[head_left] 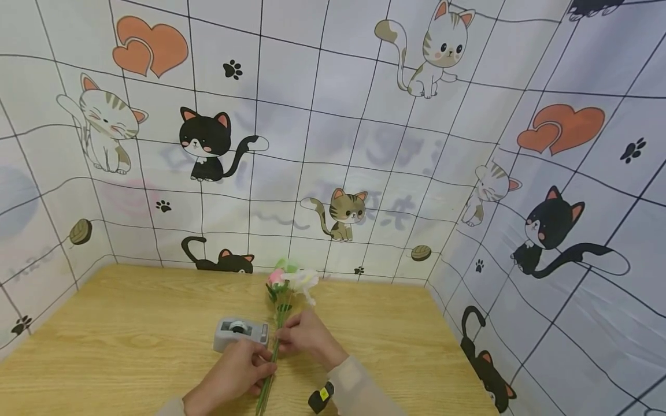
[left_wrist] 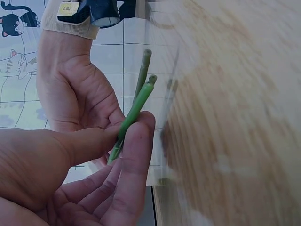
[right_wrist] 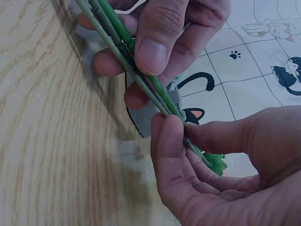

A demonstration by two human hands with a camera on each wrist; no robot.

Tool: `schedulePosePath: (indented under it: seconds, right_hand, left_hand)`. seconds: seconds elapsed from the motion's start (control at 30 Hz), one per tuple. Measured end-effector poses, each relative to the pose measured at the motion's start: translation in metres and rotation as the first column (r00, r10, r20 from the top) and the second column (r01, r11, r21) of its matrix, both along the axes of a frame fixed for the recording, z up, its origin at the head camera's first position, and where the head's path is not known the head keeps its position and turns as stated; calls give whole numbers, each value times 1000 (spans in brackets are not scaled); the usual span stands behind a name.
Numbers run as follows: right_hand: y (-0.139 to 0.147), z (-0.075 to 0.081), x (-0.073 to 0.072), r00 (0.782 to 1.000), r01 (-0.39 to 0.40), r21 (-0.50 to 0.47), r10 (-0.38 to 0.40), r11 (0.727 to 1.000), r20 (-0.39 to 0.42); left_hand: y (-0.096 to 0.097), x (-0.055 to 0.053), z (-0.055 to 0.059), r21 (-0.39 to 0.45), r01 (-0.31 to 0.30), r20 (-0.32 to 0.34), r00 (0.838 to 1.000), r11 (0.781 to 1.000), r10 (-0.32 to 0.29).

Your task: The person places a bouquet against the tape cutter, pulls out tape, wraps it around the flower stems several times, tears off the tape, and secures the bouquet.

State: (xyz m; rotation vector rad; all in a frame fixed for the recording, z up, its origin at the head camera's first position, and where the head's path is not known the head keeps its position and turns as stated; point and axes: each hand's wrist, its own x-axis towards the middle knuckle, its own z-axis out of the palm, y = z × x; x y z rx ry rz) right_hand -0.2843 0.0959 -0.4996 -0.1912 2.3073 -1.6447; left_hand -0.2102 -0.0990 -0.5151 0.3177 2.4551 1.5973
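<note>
A small bunch of artificial flowers, with a pink bloom (head_left: 277,277) and a white bloom (head_left: 302,280), is held just above the table. Its green stems (right_wrist: 115,49) lie close together. My left hand (head_left: 236,370) pinches them lower down between thumb and fingers; the cut ends (left_wrist: 146,54) stick out past it in the left wrist view. Higher up, just below the blooms, my right hand (head_left: 309,335) pinches the same stems. Behind the left hand stands a grey tape dispenser (head_left: 224,335), partly covered by that hand. In the right wrist view the blooms are mostly hidden.
The wood-grain table (head_left: 130,323) meets a cat-print grid curtain (head_left: 291,144) at the back and sides. A black wrist camera (head_left: 318,398) with a yellow label sits at the right cuff.
</note>
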Motion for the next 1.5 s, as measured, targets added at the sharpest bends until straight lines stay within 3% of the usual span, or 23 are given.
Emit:
schedulePosePath:
  seconds: [0.33, 0.9, 1.23, 1.5]
  right_hand:
    - [8, 15, 6, 999, -40, -109, 42, 993, 22]
    - [17, 34, 14, 997, -82, -222, 80, 972, -17]
    - [22, 38, 16, 993, -114, -258, 109, 959, -34]
    - [27, 43, 20, 992, -126, -225, 119, 966, -45]
  left_hand:
    - [-5, 3, 4, 70, 33, -7, 999, 997, -33]
    - [-3, 5, 17, 105, 13, -3, 1000, 994, -13]
    - [-4, 7, 18, 141, 42, -20, 999, 989, -40]
    - [-2, 8, 21, 138, 37, -25, 999, 990, -34]
